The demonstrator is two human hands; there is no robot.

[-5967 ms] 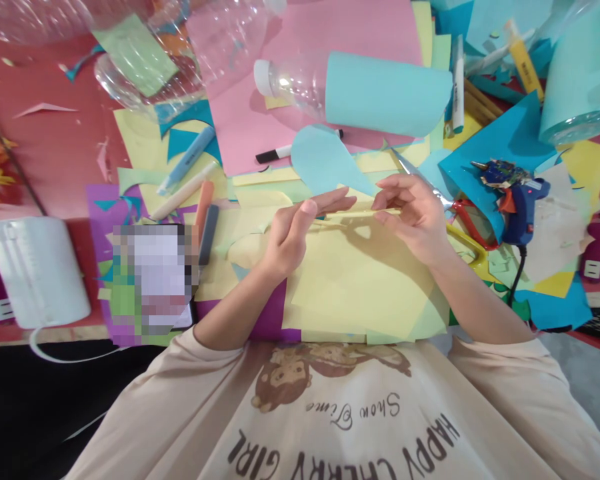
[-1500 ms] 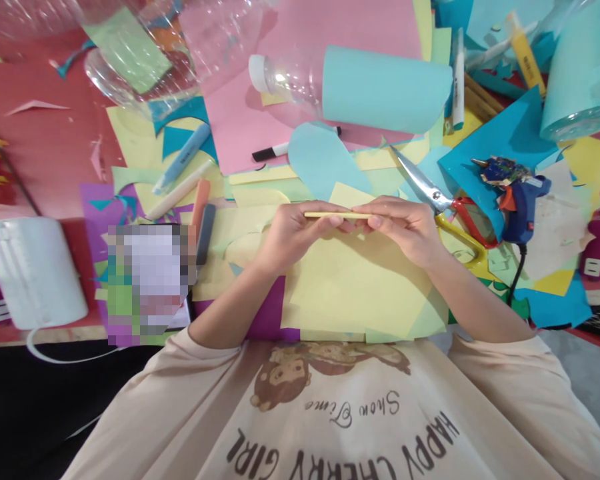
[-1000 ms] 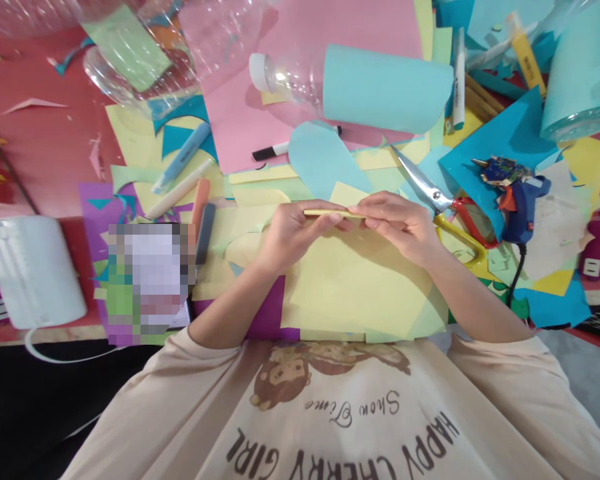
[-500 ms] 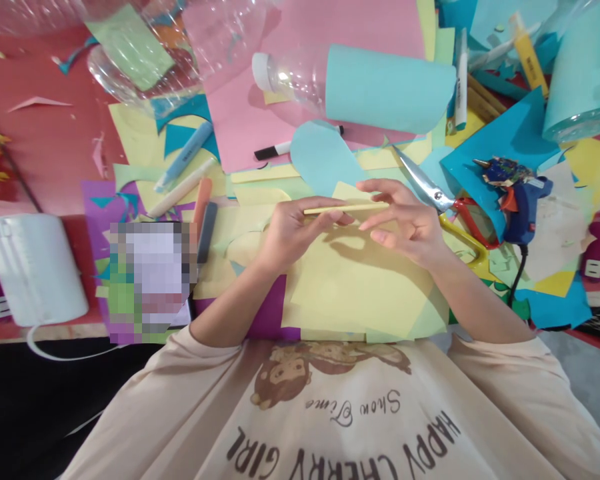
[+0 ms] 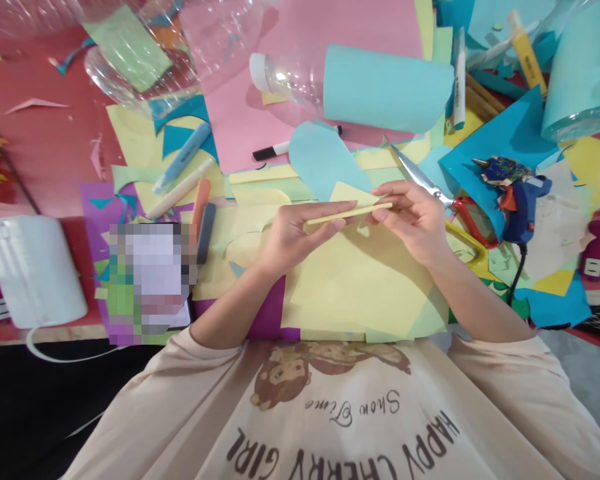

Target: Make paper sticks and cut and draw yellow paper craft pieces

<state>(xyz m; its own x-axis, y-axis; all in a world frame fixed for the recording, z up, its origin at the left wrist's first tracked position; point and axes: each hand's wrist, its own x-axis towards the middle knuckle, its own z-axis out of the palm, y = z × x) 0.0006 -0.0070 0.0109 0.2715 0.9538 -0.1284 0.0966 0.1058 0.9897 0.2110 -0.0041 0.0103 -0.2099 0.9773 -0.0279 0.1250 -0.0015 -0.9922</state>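
A narrow pale yellow paper strip [image 5: 360, 212], seen nearly edge-on, stretches between my two hands. My left hand [image 5: 297, 233] pinches its left end between thumb and fingers. At the other end, the thumb and fingers of my right hand [image 5: 414, 220] close on the strip. Both hands hover over large pale yellow sheets [image 5: 350, 287]. Just beyond them lies a light blue paper piece [image 5: 325, 157] with a rounded end. Scissors [image 5: 440, 193] with red and yellow handles lie beside my right hand, blades pointing away.
A clear bottle [image 5: 295, 83] wrapped in turquoise paper [image 5: 387, 87] lies at the back. A blue glue gun [image 5: 523, 207] with a cord rests at right. Several markers [image 5: 184, 157], paper scraps, a phone [image 5: 157, 273] and a white case [image 5: 35, 270] are at left.
My right hand's fingers have closed from a loose spread onto the right end of the strip. That end has tilted slightly up; my left hand keeps its hold.
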